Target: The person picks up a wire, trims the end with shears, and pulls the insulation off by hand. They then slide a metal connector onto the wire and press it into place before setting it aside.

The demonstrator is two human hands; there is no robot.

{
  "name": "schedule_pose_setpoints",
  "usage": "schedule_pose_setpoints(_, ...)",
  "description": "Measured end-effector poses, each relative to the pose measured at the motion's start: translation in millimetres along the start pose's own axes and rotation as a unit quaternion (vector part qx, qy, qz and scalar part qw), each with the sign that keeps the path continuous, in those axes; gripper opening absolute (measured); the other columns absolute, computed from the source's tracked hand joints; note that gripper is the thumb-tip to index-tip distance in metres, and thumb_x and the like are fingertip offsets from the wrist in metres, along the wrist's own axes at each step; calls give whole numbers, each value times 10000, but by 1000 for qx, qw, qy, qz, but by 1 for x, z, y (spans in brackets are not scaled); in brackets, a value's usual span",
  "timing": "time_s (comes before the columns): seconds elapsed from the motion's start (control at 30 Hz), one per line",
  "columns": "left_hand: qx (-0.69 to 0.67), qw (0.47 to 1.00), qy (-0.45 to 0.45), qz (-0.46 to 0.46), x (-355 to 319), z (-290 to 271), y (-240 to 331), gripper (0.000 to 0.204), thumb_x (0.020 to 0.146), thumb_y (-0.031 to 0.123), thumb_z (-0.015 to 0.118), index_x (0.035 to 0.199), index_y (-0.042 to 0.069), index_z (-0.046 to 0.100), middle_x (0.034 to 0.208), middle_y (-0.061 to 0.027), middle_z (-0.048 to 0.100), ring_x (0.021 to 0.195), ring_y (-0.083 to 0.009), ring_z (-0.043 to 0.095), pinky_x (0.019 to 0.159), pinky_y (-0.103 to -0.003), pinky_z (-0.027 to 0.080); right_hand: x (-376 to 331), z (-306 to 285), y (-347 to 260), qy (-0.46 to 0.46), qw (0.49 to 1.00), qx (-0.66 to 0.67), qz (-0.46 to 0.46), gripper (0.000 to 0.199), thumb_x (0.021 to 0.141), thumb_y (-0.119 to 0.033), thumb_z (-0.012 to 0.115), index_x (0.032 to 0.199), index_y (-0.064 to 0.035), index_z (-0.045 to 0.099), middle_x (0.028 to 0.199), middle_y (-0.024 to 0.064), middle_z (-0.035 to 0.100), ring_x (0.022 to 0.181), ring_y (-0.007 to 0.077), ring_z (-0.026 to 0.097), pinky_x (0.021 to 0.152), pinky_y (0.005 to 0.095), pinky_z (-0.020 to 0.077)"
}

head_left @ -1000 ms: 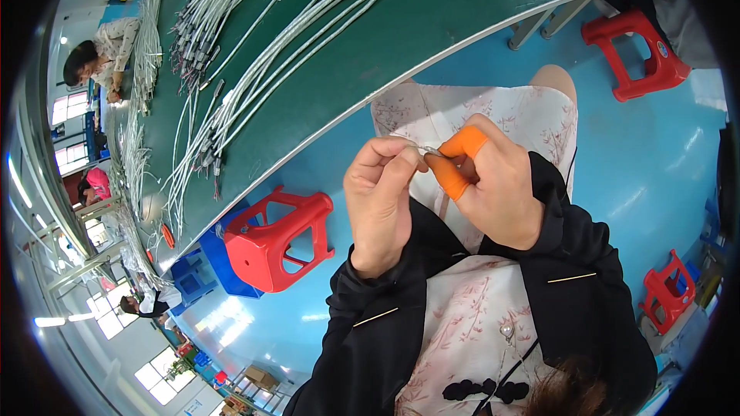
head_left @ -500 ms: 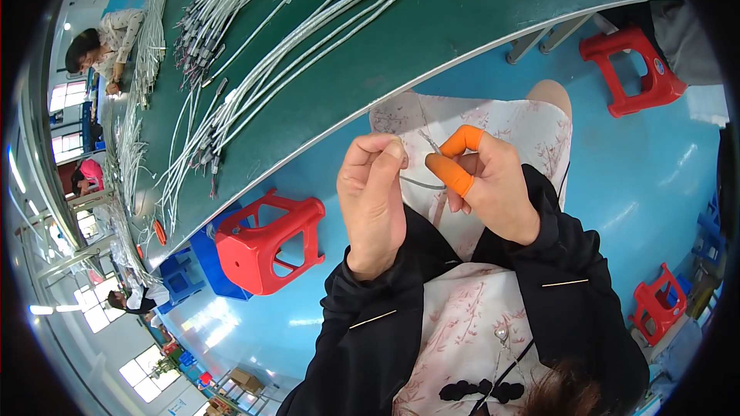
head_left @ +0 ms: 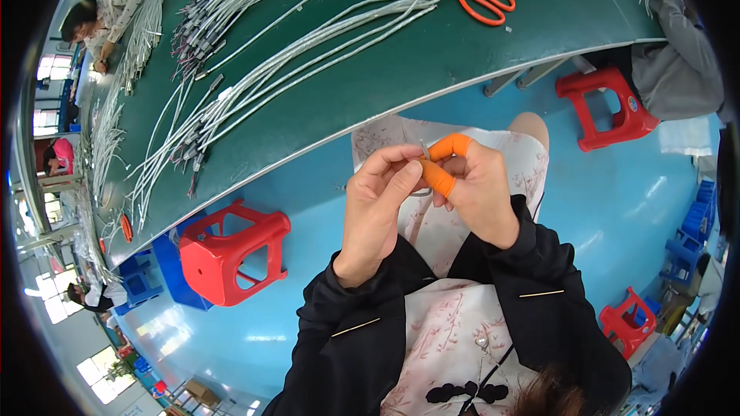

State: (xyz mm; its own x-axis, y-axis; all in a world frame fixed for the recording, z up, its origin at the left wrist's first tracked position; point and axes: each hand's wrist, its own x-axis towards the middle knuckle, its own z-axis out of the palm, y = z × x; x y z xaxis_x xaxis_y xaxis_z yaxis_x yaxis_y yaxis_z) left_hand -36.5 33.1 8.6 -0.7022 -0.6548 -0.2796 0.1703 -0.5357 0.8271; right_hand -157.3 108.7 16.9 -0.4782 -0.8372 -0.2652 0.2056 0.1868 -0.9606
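Note:
Over my lap, both hands are brought together at the end of a thin grey cable (head_left: 422,193). My right hand (head_left: 479,189), with orange finger covers on its thumb and index finger, pinches the cable near its tip. My left hand (head_left: 378,204) is closed too, its thumb and index fingertips meeting at the same spot against the orange covers. A short bit of the cable's end (head_left: 424,149) sticks up between the fingers, and a small loop shows below them. The fingertips hide the rest.
On the green table (head_left: 347,92) lie bundles of pale cables (head_left: 308,46) and orange-handled cutters (head_left: 486,1). Red stools stand at left (head_left: 231,254) and right (head_left: 605,108). A person in grey (head_left: 682,69) sits at the right; another person (head_left: 108,23) works at the far left.
My hands have come together; the left thumb and fingers now meet the right fingertips at the cable's end. The view has shifted, showing more of the table and the person at the right.

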Motion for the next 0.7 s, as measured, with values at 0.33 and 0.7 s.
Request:
schedule_pose_setpoints(0.33,-89,995,23,-26,17,-2,3,120,882,55,582,999,36,566,951,-72,607,868,-141,590,766,-295,496,17,-11,-15,35,912,-302,-274,186,729,-11,698,890,-2,605,756,83,604,602,145,603,521,254,476)
schedule_pose_setpoints(0.7,-128,992,-19,-4,24,-4,16,165,913,75,547,1060,1,549,944,-111,637,687,-100,539,616,-222,431,155,-115,-65,137,644,-679,-325,249,706,-93,676,934,-20,608,860,131,628,713,327,600,660,398,490)
